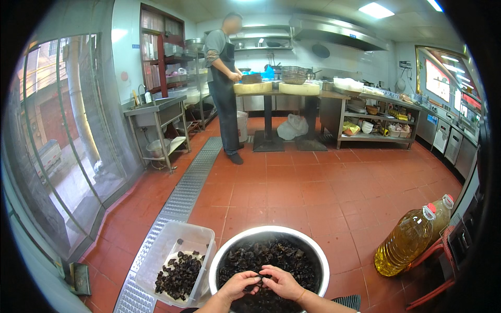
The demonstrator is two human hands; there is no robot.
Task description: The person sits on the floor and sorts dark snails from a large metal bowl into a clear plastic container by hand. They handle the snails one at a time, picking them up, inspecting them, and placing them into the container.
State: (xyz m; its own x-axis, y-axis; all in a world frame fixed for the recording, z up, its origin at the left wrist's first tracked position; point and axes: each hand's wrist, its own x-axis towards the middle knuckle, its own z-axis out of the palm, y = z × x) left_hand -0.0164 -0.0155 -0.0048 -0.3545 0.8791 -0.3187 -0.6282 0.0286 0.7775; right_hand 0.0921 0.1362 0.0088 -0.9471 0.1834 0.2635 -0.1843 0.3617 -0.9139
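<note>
A large stainless steel basin [321, 254] full of dark wood ear mushrooms [270, 252] in water stands low before me. Over it my left hand [240, 285] and my right hand [282, 282] meet at the fingertips, both pinching a small dark piece of wood ear. Part of that piece is hidden by the fingers. To the left of the basin is a translucent plastic tub [156, 246] with more wood ear pieces [180, 276] heaped towards its near end.
Two large oil bottles [407, 240] with red caps stand at the right beside a red metal frame [434, 274]. A metal drain grating [195, 172] crosses the tiled floor. Farther off, a person in a dark apron [223, 86] stands at a worktable with thick round chopping boards [299, 89].
</note>
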